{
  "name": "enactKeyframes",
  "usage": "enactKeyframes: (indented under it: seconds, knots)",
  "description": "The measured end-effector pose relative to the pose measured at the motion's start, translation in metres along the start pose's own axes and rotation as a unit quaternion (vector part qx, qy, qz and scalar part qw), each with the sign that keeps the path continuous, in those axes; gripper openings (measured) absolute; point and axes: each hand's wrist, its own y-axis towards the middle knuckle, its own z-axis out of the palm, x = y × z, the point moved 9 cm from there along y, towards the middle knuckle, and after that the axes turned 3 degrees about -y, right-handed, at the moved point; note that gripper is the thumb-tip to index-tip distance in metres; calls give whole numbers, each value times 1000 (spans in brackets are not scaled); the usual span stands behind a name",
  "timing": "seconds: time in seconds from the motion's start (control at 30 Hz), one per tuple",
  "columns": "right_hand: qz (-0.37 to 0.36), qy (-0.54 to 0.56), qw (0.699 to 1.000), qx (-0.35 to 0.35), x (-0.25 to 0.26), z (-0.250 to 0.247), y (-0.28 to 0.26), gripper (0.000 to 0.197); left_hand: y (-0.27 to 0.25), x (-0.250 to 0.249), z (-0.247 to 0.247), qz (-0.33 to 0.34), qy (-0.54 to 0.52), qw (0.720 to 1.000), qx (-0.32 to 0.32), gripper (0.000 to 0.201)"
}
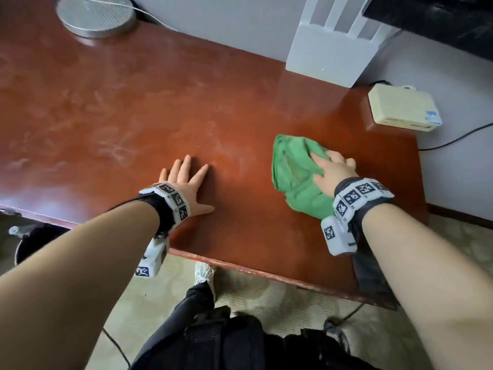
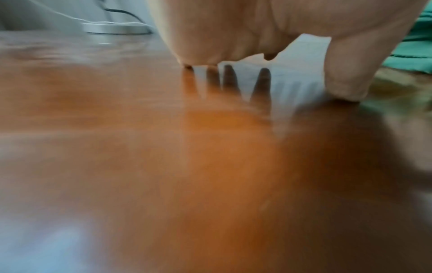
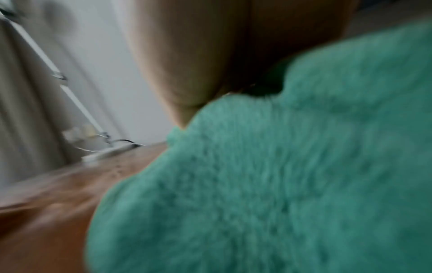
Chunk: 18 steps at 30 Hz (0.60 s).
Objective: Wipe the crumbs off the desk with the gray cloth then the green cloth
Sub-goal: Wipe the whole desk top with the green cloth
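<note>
The green cloth [image 1: 293,166] lies bunched on the right part of the red-brown desk [image 1: 133,102]. My right hand [image 1: 333,169] sits on top of it, thumb and fingers dug into the folds. In the right wrist view the palm [image 3: 187,55] covers the blurred green cloth [image 3: 280,184]. My left hand [image 1: 184,180] lies flat on the desk near the front edge, fingers spread, holding nothing. The left wrist view shows that hand [image 2: 233,27] on the wood and a corner of the green cloth [image 2: 418,46]. The dark gray cloth [image 1: 369,273] lies at the front right edge, partly under my right forearm.
A round metal lamp base [image 1: 96,14] stands at the back left. A white ribbed device [image 1: 330,49] stands at the back right against the wall. A cream box [image 1: 402,108] sits beyond the desk's right end. A black bin [image 1: 34,244] is below the front left edge.
</note>
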Motion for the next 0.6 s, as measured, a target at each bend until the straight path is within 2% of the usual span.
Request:
enactKeyframes:
  seconds: [0.07, 0.1, 0.13, 0.2, 0.27, 0.3, 0.37, 0.43, 0.53, 0.6]
  knots:
    - [80, 20, 997, 4, -12, 18, -16, 53, -14, 29, 10, -50, -7, 999, -8, 98]
    - [74, 22, 997, 5, -7, 28, -27, 53, -21, 35, 16, -57, -5, 998, -14, 96]
    - [40, 19, 999, -1, 5, 37, -41, 54, -27, 37, 21, -57, -4, 998, -23, 93]
    - [-81, -4, 997, -1, 39, 55, -77, 56, -35, 34, 28, -57, -13, 998, -39, 86]
    - [-207, -30, 978, 22, 74, 74, -122, 57, -39, 30, 33, -67, -25, 997, -42, 83]
    - [-247, -32, 968, 43, 85, 82, -141, 56, -40, 28, 35, -71, -23, 996, -43, 83]
    - [-264, -16, 962, 65, 85, 80, -153, 56, -40, 27, 35, -72, -16, 996, -45, 84]
    - [-211, 7, 977, 24, 65, 56, -135, 55, -41, 27, 35, -73, -13, 996, -40, 84]
    - [-46, 27, 997, -53, 14, 26, -96, 54, -41, 27, 36, -76, -11, 996, -34, 84]
    - [47, 26, 998, -30, -3, 38, -80, 53, -41, 27, 36, -76, -13, 996, -34, 84]
